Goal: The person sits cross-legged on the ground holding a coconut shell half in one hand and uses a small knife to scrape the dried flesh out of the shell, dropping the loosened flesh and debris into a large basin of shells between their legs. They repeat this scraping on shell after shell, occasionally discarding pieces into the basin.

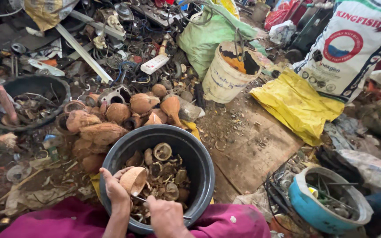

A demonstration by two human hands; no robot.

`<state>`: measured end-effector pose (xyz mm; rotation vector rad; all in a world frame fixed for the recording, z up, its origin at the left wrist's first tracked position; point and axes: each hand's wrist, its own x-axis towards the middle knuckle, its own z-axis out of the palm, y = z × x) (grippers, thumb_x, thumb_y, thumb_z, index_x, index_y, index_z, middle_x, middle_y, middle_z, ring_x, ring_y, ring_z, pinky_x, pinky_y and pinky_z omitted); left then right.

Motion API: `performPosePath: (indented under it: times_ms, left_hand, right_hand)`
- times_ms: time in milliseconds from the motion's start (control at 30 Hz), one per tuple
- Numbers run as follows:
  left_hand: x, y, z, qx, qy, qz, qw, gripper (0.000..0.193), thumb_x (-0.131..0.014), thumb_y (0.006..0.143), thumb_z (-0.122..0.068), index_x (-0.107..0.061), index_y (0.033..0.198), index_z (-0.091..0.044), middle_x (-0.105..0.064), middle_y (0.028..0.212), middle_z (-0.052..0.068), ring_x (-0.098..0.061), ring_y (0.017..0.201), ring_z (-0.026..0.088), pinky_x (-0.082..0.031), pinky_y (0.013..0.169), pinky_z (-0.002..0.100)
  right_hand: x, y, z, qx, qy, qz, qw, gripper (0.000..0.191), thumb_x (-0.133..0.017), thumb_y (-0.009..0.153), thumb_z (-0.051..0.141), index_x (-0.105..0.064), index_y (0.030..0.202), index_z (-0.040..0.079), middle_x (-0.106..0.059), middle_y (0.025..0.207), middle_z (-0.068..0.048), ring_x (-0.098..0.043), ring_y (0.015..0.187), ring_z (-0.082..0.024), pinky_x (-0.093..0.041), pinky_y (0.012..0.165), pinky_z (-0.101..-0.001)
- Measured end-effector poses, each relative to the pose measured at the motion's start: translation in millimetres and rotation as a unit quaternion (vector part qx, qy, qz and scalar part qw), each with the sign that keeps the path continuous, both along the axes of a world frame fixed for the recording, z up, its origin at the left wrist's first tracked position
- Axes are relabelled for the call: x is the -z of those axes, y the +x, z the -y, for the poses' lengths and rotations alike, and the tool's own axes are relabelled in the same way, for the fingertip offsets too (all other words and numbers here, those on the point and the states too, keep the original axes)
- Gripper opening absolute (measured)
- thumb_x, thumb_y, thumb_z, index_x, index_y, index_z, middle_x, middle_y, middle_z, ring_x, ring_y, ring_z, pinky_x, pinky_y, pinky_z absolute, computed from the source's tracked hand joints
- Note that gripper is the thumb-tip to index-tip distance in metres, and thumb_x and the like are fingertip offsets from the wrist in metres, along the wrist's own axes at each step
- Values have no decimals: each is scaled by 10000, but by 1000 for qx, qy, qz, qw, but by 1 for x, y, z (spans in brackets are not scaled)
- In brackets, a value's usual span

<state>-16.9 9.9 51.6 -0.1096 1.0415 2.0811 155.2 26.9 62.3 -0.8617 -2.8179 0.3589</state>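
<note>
A black bucket [199, 154] sits between my knees, partly filled with brown shell pieces and round metal scraps. Over its near side my left hand [114, 188] holds a brown coconut shell half [133, 180] with its hollow side facing me. My right hand [166, 216] is closed on a thin metal tool [140, 199] whose tip points under the shell half. A heap of husked coconut shells [106, 121] lies on the ground just beyond the bucket, to the left.
A dirty white bucket [225, 72] stands behind, a black tub [27, 103] of scrap at left, a blue helmet-like bowl [320, 202] at right. Yellow plastic sheet [294, 103], a printed white sack [353, 48], tangled wires and metal scrap [128, 48] cover the ground.
</note>
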Motion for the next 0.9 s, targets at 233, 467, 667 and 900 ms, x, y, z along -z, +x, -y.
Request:
performPosePath:
  times_ms: [233, 467, 667, 900]
  left_hand:
    - [1, -4, 5, 137, 52, 144, 979, 1007, -304, 953, -798, -637, 1148, 132, -712, 1124, 290, -704, 982, 384, -564, 900, 453]
    - [7, -4, 10, 226, 203, 214, 928, 893, -406, 940, -777, -637, 1071, 76, -686, 1098, 364, -702, 952, 501, -590, 828, 561]
    - [27, -4, 10, 216, 149, 195, 945, 897, -386, 951, -722, -675, 1091, 115, -737, 1017, 284, -739, 894, 393, -604, 810, 468]
    - [35, 3, 6, 196, 42, 122, 972, 846, -356, 991, -659, -710, 1045, 107, -772, 941, 229, -749, 807, 302, -609, 748, 395]
  right_hand:
    - [-19, 10, -22, -20, -84, -12, 996, 153, -655, 972, 299, -694, 972, 152, -677, 706, -186, -684, 718, -413, -507, 634, -550]
    - [-37, 11, -24, -11, -129, 1, 992, 195, -679, 933, 319, -756, 1077, 213, -681, 721, -191, -696, 732, -396, -527, 663, -523]
    - [-28, 13, -28, -6, -114, 45, 992, 203, -700, 928, 351, -730, 985, 158, -683, 715, -196, -691, 721, -410, -529, 660, -539]
    - [-2, 27, -30, -40, -88, 41, 994, 142, -691, 908, 266, -680, 893, 125, -645, 629, -163, -702, 654, -378, -536, 609, -530]
